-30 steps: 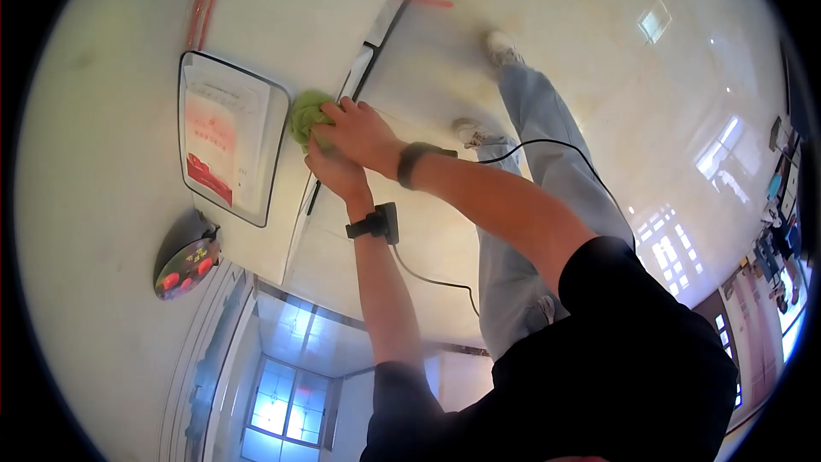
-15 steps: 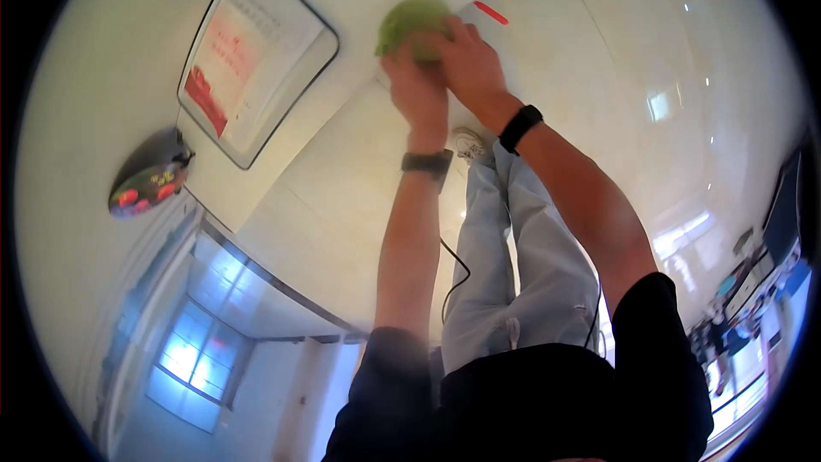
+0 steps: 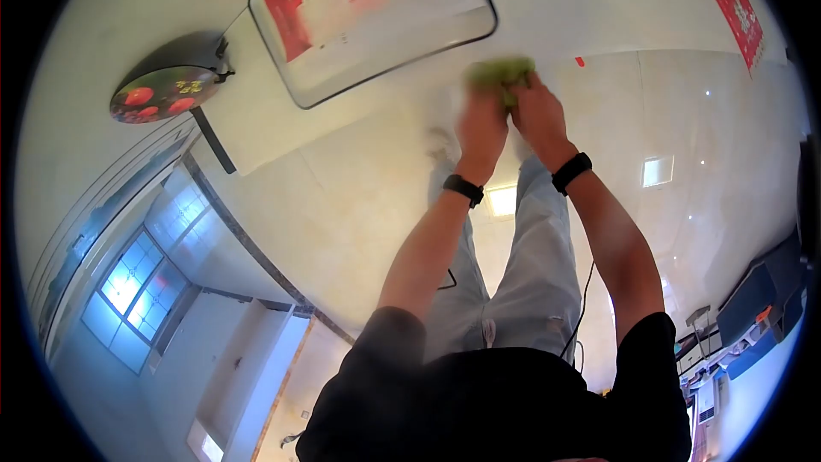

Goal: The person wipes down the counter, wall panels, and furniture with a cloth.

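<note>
A bunched green cloth (image 3: pixel 500 71) is held between my two hands out in front of me, near the wall. My left hand (image 3: pixel 483 124) grips its left part, though motion blurs the fingers. On the right, my right hand (image 3: pixel 537 115) has its fingers closed round the cloth, close beside the left one. Both wrists wear dark bands. The cloth's far edge is smeared by motion, and its lower part is hidden behind the hands.
A dark-rimmed board (image 3: pixel 398 60) with red-printed paper is on the wall ahead. Left of it is a dark rounded object (image 3: pixel 167 94) with red and yellow patterns. A red decoration (image 3: pixel 737 13) hangs at upper right. Below lies a glossy tiled floor (image 3: pixel 333 197).
My view has turned, so the board sits farther right and the red decoration has appeared. Both hands have moved right and down in view with the cloth, which looks flatter.
</note>
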`<state>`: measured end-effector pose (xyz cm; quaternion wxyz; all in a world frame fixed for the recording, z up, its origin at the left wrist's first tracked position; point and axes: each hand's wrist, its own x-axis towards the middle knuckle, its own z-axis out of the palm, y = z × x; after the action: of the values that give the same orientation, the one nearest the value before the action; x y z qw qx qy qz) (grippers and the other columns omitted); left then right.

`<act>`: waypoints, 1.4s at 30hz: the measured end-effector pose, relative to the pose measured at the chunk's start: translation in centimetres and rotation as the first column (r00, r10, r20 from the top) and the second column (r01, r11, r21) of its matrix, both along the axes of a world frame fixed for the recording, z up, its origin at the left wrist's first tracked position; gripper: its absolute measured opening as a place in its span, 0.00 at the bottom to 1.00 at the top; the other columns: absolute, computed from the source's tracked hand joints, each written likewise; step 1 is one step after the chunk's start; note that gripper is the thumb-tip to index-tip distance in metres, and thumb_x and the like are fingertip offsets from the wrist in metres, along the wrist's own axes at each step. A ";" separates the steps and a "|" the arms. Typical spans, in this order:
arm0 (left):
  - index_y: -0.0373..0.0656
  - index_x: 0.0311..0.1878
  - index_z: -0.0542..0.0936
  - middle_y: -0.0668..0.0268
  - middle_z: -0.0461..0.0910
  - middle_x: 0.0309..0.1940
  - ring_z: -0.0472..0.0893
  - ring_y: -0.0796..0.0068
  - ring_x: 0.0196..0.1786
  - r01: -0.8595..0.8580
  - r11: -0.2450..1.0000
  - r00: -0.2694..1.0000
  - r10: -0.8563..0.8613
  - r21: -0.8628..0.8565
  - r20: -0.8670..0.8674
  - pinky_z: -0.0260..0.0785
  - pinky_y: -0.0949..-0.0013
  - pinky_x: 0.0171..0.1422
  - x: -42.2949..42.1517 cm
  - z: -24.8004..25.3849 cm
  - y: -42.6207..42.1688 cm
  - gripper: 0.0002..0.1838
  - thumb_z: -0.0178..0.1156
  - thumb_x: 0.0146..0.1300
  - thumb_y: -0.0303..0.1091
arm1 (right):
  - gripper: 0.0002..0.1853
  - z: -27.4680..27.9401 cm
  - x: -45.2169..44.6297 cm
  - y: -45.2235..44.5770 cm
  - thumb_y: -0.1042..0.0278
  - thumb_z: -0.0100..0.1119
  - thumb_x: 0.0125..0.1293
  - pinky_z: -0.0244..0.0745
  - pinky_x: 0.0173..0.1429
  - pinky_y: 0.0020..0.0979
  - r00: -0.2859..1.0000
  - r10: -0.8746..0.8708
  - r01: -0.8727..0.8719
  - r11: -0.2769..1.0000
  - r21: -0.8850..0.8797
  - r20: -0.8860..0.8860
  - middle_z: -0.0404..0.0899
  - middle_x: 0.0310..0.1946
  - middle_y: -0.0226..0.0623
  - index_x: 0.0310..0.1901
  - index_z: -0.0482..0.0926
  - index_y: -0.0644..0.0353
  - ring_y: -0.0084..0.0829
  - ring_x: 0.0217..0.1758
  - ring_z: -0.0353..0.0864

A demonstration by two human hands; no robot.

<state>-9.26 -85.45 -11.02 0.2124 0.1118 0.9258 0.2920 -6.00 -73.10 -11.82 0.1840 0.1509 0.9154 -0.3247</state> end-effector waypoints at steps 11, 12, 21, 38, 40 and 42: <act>0.49 0.58 0.76 0.59 0.72 0.44 0.80 0.53 0.39 -0.014 1.000 0.983 0.009 0.025 0.184 0.75 0.55 0.38 -2.1 -1.8 -31.2 0.24 0.64 0.57 0.27 | 0.26 -0.9 -1.5 -29.0 0.73 0.59 0.54 0.80 0.48 0.45 0.987 -0.155 0.156 0.931 -0.329 0.031 0.72 0.51 0.47 0.58 0.76 0.52 0.53 0.44 0.80; 0.50 0.59 0.76 0.59 0.72 0.45 0.80 0.54 0.39 -0.038 0.998 0.985 0.028 0.055 0.170 0.75 0.56 0.39 -3.5 -0.3 -33.9 0.25 0.64 0.56 0.26 | 0.26 0.5 -3.0 -31.5 0.73 0.60 0.54 0.80 0.49 0.43 0.986 -0.158 0.163 0.919 -0.360 0.042 0.71 0.53 0.47 0.58 0.76 0.52 0.52 0.46 0.80; 0.51 0.64 0.75 0.57 0.74 0.53 0.78 0.55 0.52 -0.419 0.893 0.901 0.432 0.165 -0.050 0.75 0.61 0.51 -13.6 4.5 -50.3 0.29 0.62 0.56 0.21 | 0.32 3.8 -15.6 -50.0 0.83 0.62 0.54 0.78 0.54 0.40 0.983 -0.079 -0.011 0.876 -0.482 -0.166 0.66 0.59 0.51 0.63 0.73 0.51 0.53 0.58 0.73; 0.51 0.58 0.78 0.55 0.71 0.47 0.78 0.50 0.46 -0.467 0.848 0.878 0.479 0.252 0.014 0.74 0.53 0.45 -25.3 -0.7 -46.9 0.22 0.55 0.59 0.25 | 0.30 0.4 -27.1 -49.1 0.69 0.61 0.55 0.67 0.60 0.51 0.930 0.116 -0.071 0.988 0.139 -0.348 0.67 0.56 0.54 0.63 0.70 0.51 0.57 0.57 0.67; 0.53 0.57 0.78 0.56 0.71 0.47 0.78 0.51 0.46 -0.408 0.888 0.911 0.410 0.214 0.036 0.75 0.54 0.45 -24.1 0.0 -46.3 0.22 0.57 0.58 0.26 | 0.31 0.4 -24.7 -48.3 0.70 0.61 0.56 0.67 0.59 0.52 0.949 0.030 0.008 0.993 0.120 -0.315 0.67 0.55 0.55 0.64 0.69 0.51 0.58 0.56 0.67; 0.52 0.57 0.78 0.56 0.70 0.48 0.78 0.52 0.46 -0.375 0.906 0.926 0.355 0.198 0.131 0.75 0.54 0.45 -22.4 0.7 -47.3 0.22 0.57 0.58 0.27 | 0.31 0.7 -22.2 -49.6 0.70 0.61 0.57 0.67 0.59 0.52 0.962 -0.048 0.072 0.994 0.082 -0.268 0.66 0.54 0.56 0.65 0.69 0.51 0.58 0.56 0.67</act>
<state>-31.66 -132.74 -10.28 0.1827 -0.0542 0.8817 0.4316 -28.25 -122.71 -11.17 0.0426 0.1420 0.9406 -0.3055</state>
